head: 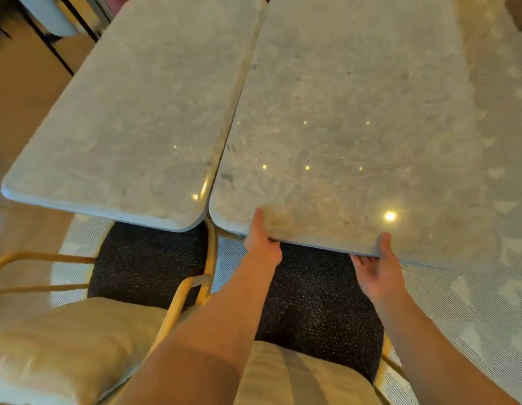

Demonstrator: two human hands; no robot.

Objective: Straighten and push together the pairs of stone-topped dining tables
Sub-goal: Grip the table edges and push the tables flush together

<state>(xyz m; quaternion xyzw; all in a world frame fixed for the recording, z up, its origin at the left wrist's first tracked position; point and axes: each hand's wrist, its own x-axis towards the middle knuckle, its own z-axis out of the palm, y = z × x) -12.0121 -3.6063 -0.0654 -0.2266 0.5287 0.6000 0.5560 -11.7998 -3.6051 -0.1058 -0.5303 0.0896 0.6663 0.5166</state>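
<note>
Two pale stone-topped tables stand side by side. The left table [131,112] and the right table [356,112] nearly meet along their long edges, with a thin gap that widens toward me. The right table's near edge sits closer to me than the left one's. My left hand [261,241] grips the right table's near edge close to its left corner, thumb on top. My right hand [379,264] grips the same edge further right, thumb on top and fingers underneath.
Two chairs with dark speckled seats [148,258] and yellow metal frames [178,305] are tucked under the near edges, cream backrests [64,346] closest to me. A patterned rug [473,302] lies to the right. Another chair with black legs [58,33] stands at the far left.
</note>
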